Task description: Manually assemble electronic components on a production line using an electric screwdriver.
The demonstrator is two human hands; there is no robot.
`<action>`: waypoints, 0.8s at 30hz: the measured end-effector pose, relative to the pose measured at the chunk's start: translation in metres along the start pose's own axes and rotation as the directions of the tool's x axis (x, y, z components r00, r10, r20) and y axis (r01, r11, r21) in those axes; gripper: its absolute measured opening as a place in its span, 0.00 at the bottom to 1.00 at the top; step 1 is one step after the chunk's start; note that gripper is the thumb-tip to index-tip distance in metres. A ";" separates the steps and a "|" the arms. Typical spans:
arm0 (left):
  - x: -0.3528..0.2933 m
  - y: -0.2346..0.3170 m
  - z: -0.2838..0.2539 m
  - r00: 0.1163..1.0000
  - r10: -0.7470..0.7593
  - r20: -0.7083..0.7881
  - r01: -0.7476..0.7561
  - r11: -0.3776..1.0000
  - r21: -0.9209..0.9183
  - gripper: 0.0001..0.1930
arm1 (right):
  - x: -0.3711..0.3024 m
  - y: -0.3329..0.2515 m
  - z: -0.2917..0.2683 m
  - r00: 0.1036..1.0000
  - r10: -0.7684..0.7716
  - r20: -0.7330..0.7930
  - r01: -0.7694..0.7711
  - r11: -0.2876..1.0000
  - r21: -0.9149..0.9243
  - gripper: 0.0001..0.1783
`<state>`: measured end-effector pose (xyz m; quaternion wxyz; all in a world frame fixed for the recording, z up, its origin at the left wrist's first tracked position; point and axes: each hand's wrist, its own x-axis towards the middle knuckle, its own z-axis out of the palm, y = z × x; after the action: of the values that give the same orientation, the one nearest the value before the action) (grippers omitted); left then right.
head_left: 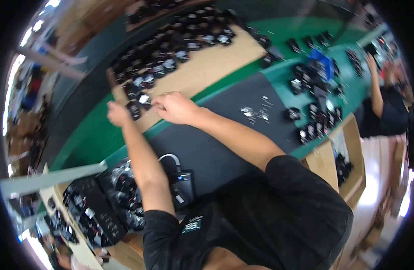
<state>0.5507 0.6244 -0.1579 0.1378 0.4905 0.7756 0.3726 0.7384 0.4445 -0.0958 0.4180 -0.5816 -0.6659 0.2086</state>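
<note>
My right hand (177, 108) reaches over a cardboard sheet (207, 67), its fingers curled and their tips beside a small black device with a shiny top (145, 100). Whether the fingertips touch it is blurred. At the sheet's left end my left hand (119, 114) is closed, fingers bent, next to another small black device (133, 110). What either hand holds, if anything, I cannot make out. Many similar black devices (171, 49) stand in dense rows along the far part of the sheet.
The sheet lies on a green surface (85, 139) beyond a dark mat (220, 130) with small loose bits (254, 114). A black box with a white cable (183, 184) sits near my body. Black parts and a blue bin (321, 63) are at right, where a co-worker (384, 103) stands.
</note>
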 end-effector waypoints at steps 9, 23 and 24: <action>-0.013 0.018 -0.003 0.999 -0.036 0.028 0.038 0.995 -0.089 0.30 | -0.229 0.032 -0.233 0.756 0.527 -0.387 -0.654 0.620 -0.434 0.21; -0.014 0.016 -0.008 0.998 -0.062 -0.009 0.062 0.998 0.009 0.31 | -0.261 0.055 -0.289 0.743 0.644 -0.186 -0.618 0.551 -0.561 0.14; -0.010 0.018 -0.010 0.995 -0.095 -0.004 0.095 0.994 0.062 0.32 | -0.256 0.059 -0.287 0.731 0.655 -0.191 -0.621 0.524 -0.582 0.11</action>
<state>0.5619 0.6158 -0.1396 0.1396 0.4569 0.8093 0.3418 0.9960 0.1554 -0.0594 0.0834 -0.8805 -0.4466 0.1351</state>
